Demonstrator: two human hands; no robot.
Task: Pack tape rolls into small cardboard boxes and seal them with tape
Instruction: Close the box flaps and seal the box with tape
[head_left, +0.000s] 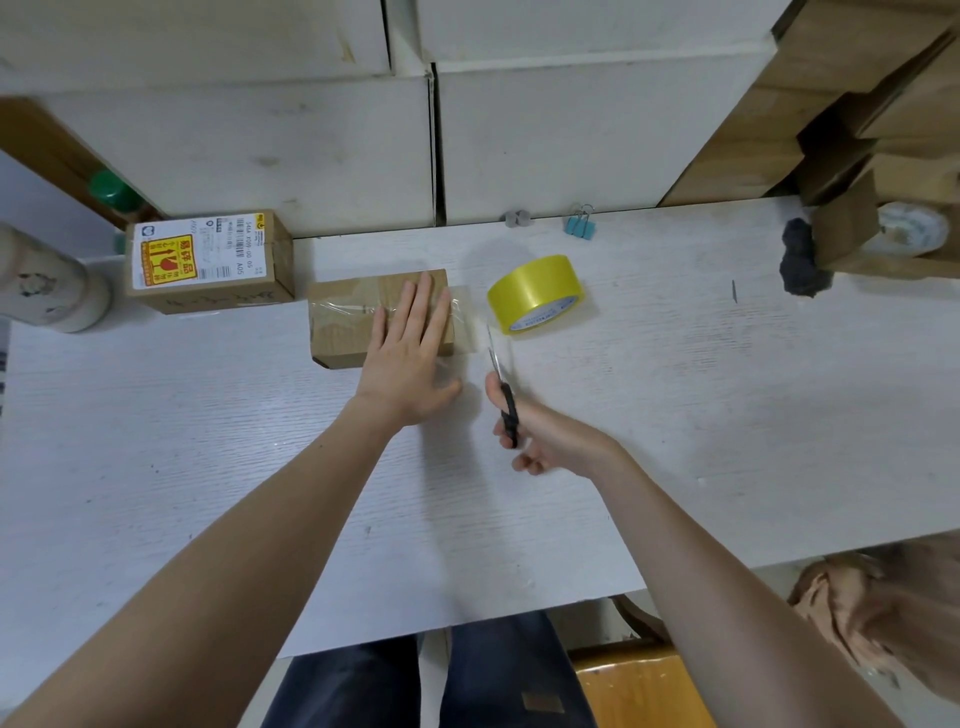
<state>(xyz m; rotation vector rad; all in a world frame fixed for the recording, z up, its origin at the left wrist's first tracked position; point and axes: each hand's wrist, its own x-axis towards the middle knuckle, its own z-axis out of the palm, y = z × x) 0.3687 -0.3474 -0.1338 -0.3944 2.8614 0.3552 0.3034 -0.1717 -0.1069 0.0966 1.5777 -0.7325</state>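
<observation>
The small brown cardboard box (363, 322) lies closed on the white wood-grain table (675, 415), slightly left of centre, with a strip of clear tape (457, 322) running across its top and extending past its right edge. The left hand (410, 358) rests palm-down on the right part of the box top; its fingers are straight and slightly spread, pressing on the taped surface, and the thumb points right, off the box toward the loose tape end. The right hand (535, 431) grips a pair of black-handled scissors (501, 384), with the fingers curled round the handles. The scissor blades point away from the person and reach the loose tape end just right of the box; whether the blades touch the tape cannot be determined. A yellow roll of tape (535, 293) stands tilted on the table just right of the box and beyond the scissor tips, apart from both hands. A second brown cardboard box with a white shipping label and a yellow-red sticker (208, 260) sits at the rear left of the table, near the first box but not touching it. A blue binder clip (580, 224) lies at the rear edge of the table, against the white cartons (311, 156) stacked behind it.
</observation>
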